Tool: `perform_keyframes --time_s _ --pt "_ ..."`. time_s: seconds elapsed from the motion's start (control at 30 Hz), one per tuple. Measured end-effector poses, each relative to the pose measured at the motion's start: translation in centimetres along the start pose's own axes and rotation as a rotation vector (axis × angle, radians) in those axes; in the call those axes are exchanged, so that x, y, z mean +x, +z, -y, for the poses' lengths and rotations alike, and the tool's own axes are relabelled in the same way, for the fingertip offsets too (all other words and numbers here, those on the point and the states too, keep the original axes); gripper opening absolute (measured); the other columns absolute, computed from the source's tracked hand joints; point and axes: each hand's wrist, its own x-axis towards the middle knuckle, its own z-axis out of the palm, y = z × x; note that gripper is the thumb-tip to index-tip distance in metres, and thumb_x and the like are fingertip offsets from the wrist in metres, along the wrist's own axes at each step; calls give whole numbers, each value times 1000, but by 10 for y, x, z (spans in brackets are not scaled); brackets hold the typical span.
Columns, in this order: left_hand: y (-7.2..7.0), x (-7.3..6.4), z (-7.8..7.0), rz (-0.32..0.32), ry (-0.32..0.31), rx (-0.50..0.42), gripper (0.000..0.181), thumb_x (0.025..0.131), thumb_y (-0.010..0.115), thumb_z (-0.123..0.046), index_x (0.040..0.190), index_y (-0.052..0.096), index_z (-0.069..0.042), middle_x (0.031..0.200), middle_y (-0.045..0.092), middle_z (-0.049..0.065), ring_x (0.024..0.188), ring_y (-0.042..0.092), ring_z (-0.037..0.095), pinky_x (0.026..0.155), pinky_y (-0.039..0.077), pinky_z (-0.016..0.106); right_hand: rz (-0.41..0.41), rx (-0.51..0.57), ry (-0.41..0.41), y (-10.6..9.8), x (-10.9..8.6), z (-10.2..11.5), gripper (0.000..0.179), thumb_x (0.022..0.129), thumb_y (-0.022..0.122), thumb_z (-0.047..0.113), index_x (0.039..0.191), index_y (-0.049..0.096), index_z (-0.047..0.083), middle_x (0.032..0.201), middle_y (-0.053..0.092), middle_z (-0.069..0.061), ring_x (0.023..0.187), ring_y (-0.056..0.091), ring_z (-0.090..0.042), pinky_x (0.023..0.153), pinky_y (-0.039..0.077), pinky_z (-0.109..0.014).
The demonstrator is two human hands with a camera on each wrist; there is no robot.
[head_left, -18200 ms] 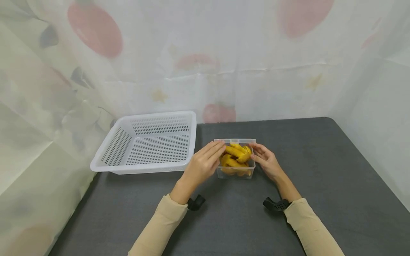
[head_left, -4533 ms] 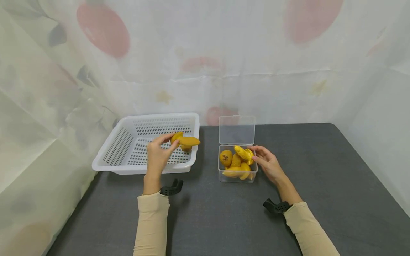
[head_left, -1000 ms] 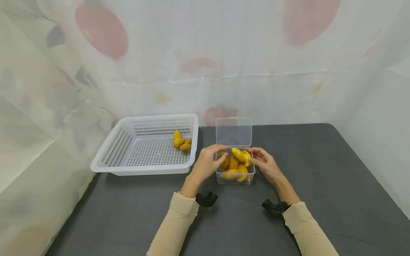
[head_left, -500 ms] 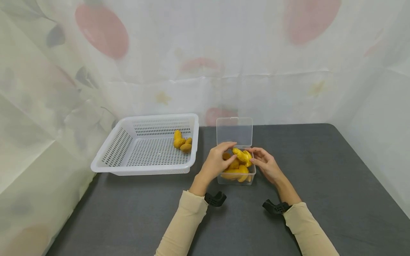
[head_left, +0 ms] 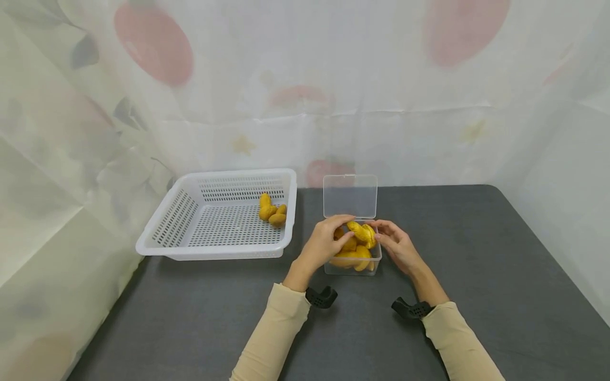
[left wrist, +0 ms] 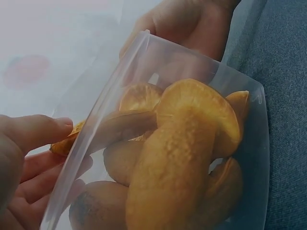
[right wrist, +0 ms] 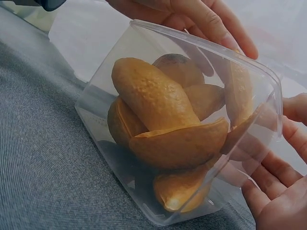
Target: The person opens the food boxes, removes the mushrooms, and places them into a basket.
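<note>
A clear plastic box (head_left: pixel 379 259) stands on the dark table with its hinged lid (head_left: pixel 350 197) raised at the back. Several yellow-orange mushrooms (right wrist: pixel 148 91) fill it, their stems and caps visible through the walls. My left hand (head_left: pixel 320 244) reaches over the box's left side. Its thumb and fingers pinch the stem end of the topmost mushroom (head_left: pixel 359 231), at the rim in the left wrist view. At the right wall, my right hand (head_left: pixel 401 247) grips the box by its edge, thumb near the rim and the other fingers against the outside.
To the left stands a white perforated basket (head_left: pixel 214 252). Mushrooms (head_left: pixel 277 218) lie at its right end. A printed curtain (head_left: pixel 405 132) hangs behind the grey-black table (head_left: pixel 476 254) and along the left side.
Earlier the lid was not visibly raised and the basket held no mushrooms; now some lie there. My left hand came back from the basket and took hold of the top mushroom. The right hand stayed put.
</note>
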Motion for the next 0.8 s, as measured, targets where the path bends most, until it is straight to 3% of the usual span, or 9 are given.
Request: perform_keyframes --time_s 0.23,0.4,0.7,0.8 --pt "1 0 0 -11 -3 -6 30 91 64 -10 120 65 -2 126 65 13 102 67 25 87 60 32 -20 17 16 0 1 0 28 103 42 9 129 46 -1 131 57 11 123 53 3 101 47 -10" --pt "1 -1 0 -19 -9 -14 28 91 64 -9 118 66 -2 124 66 13 114 64 27 94 58 33 -31 16 17 0 2 -1 31 104 40 10 129 43 -7 129 58 11 122 54 4 102 46 -10" --pt "-3 -1 -3 15 -7 -17 29 90 66 -9 118 66 -1 121 65 14 97 66 27 81 60 33 -17 13 -5 0 2 -2 28 103 40 8 129 46 -3 130 58 11 122 54 3 101 47 -10" --pt "-4 -1 -4 42 -4 -25 28 89 68 -10 115 67 -1 122 65 15 103 65 27 85 60 34 -5 7 -16 0 2 -2 29 104 40 9 130 45 -4 131 58 11 122 54 3 101 47 -11"
